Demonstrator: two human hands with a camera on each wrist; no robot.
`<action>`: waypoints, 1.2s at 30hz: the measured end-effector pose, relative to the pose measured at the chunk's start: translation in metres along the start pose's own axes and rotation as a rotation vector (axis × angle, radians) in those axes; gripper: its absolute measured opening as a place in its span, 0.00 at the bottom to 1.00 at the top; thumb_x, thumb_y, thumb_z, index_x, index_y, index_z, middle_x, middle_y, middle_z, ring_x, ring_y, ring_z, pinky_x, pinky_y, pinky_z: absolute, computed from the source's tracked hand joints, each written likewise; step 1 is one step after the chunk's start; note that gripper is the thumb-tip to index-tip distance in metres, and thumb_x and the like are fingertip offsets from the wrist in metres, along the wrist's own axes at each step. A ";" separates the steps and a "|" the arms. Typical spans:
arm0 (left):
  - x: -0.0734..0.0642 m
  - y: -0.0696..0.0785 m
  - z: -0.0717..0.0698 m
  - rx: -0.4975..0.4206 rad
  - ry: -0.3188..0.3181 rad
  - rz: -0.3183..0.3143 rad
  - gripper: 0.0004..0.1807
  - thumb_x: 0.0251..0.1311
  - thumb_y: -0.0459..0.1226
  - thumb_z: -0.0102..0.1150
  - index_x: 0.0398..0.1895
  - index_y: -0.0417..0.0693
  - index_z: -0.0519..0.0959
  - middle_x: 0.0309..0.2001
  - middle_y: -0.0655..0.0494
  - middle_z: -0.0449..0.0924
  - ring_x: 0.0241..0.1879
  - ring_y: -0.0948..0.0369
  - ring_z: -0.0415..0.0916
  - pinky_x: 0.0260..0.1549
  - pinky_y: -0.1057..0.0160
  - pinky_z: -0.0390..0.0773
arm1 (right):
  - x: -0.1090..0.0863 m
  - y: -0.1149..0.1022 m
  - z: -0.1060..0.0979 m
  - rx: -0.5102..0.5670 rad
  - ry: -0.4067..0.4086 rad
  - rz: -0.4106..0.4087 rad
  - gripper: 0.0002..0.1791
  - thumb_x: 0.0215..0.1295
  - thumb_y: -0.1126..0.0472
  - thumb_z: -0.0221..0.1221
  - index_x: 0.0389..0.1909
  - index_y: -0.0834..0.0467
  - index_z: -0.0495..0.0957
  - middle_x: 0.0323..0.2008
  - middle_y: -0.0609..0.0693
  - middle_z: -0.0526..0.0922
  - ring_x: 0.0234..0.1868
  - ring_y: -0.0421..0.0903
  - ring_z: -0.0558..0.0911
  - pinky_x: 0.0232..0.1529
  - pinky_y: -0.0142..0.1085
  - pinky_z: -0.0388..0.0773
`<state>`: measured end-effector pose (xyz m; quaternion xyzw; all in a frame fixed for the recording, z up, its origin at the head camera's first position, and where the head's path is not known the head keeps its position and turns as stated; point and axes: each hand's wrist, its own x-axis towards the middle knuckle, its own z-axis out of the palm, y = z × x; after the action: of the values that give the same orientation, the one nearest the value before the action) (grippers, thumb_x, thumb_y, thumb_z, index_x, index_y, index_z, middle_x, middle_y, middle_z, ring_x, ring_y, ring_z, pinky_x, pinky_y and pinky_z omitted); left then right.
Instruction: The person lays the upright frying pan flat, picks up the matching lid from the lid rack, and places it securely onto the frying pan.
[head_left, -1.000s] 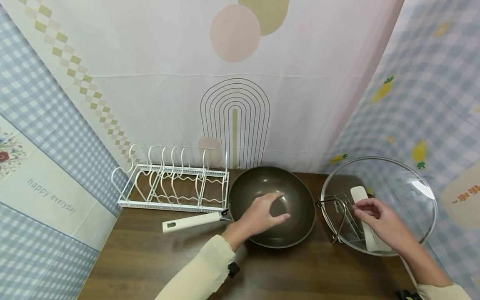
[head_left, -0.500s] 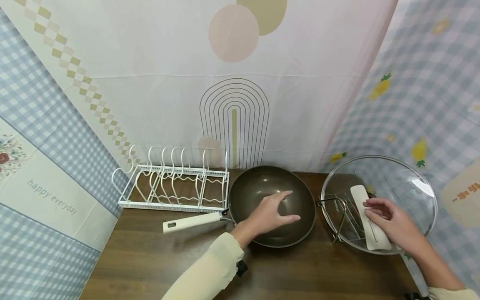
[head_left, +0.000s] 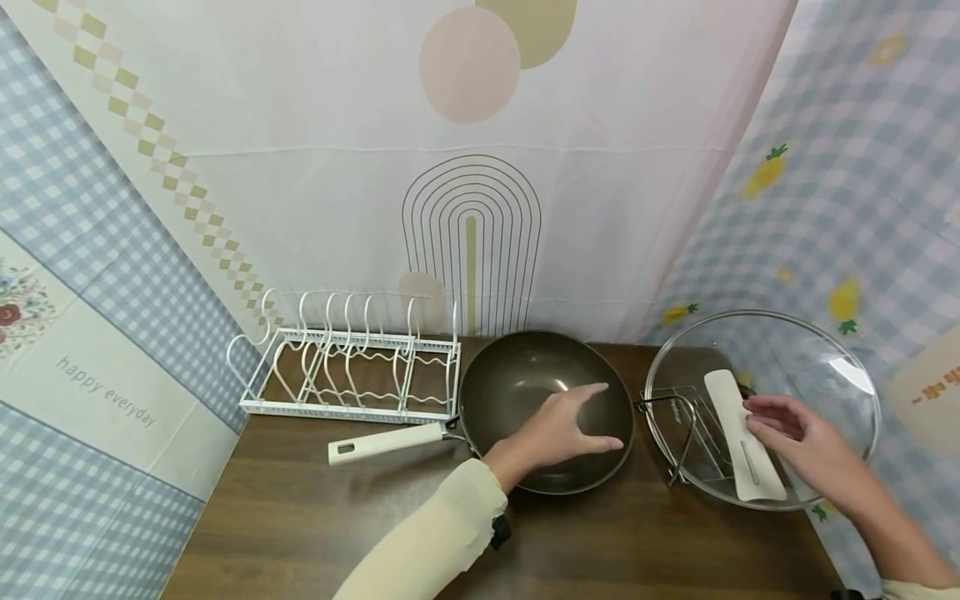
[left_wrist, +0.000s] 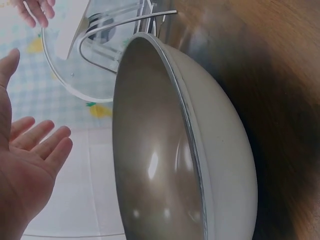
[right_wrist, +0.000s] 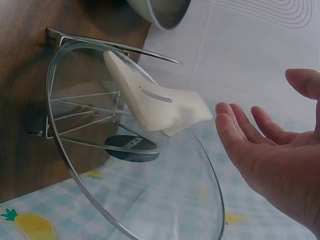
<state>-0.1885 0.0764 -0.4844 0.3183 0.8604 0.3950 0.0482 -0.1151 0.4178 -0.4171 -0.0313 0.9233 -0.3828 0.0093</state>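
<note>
A brown-lined wok [head_left: 510,392] with a long cream handle [head_left: 390,442] sits mid-table; its pale outside shows in the left wrist view. My left hand [head_left: 558,429] hovers over the wok, thumb and fingers spread and holding nothing. To the right, a glass lid [head_left: 817,367] leans upright in a wire lid rack [right_wrist: 90,106]. On the lid is a cream, slotted grip [right_wrist: 165,107] with flared ends. Beside that grip, my right hand [head_left: 810,442] has loosely bent fingers; in the right wrist view the fingertips [right_wrist: 222,111] are just apart from it.
A white wire pan rack [head_left: 348,408] with several curved dividers stands left of the wok at the back of the wooden table [head_left: 300,517]. Hanging cloth [head_left: 337,208] closes off the back and both sides, with the lid close to the right one.
My left hand has slid right over the wok. My right hand has shifted slightly right, from overlapping the lid's grip to just beside it. Wok, lid and racks stay put.
</note>
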 end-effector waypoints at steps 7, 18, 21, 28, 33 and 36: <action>0.009 0.002 0.009 -0.007 -0.029 0.029 0.48 0.58 0.58 0.72 0.77 0.50 0.65 0.75 0.57 0.70 0.73 0.62 0.68 0.70 0.65 0.70 | -0.003 0.001 -0.005 0.005 -0.014 -0.004 0.31 0.77 0.58 0.58 0.71 0.73 0.61 0.49 0.13 0.69 0.48 0.14 0.72 0.42 0.13 0.72; 0.019 0.007 0.018 -0.006 -0.033 0.036 0.49 0.57 0.60 0.71 0.79 0.55 0.63 0.75 0.58 0.68 0.73 0.62 0.68 0.69 0.65 0.72 | -0.006 0.015 -0.019 0.042 -0.079 -0.048 0.36 0.79 0.60 0.54 0.80 0.65 0.50 0.66 0.26 0.67 0.56 0.10 0.67 0.48 0.12 0.70; 0.022 0.009 0.019 -0.018 -0.045 0.028 0.49 0.58 0.60 0.71 0.79 0.56 0.62 0.76 0.59 0.67 0.73 0.62 0.67 0.69 0.65 0.71 | -0.006 0.019 -0.024 0.038 -0.094 -0.049 0.37 0.80 0.59 0.53 0.82 0.59 0.47 0.74 0.39 0.64 0.58 0.09 0.64 0.49 0.11 0.69; 0.029 0.011 0.020 -0.016 -0.084 0.013 0.49 0.59 0.62 0.68 0.80 0.59 0.60 0.77 0.64 0.64 0.74 0.64 0.65 0.70 0.65 0.70 | -0.005 0.025 -0.026 0.014 -0.102 0.005 0.39 0.81 0.54 0.53 0.84 0.54 0.45 0.80 0.49 0.57 0.56 0.07 0.62 0.48 0.10 0.68; 0.034 0.014 0.026 0.020 -0.126 0.027 0.51 0.60 0.63 0.67 0.82 0.59 0.57 0.79 0.64 0.60 0.76 0.65 0.62 0.72 0.65 0.67 | -0.004 0.028 -0.028 -0.007 -0.137 0.048 0.41 0.81 0.52 0.52 0.84 0.54 0.41 0.81 0.63 0.51 0.54 0.06 0.60 0.46 0.10 0.66; 0.037 0.016 0.029 0.055 -0.162 0.040 0.51 0.61 0.65 0.64 0.83 0.61 0.53 0.81 0.65 0.55 0.78 0.66 0.57 0.74 0.66 0.64 | -0.003 0.029 -0.028 -0.021 -0.156 0.064 0.42 0.81 0.50 0.51 0.84 0.57 0.40 0.79 0.71 0.50 0.53 0.07 0.59 0.44 0.11 0.67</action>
<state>-0.2002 0.1251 -0.4869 0.3676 0.8576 0.3452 0.1010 -0.1143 0.4581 -0.4174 -0.0315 0.9241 -0.3692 0.0929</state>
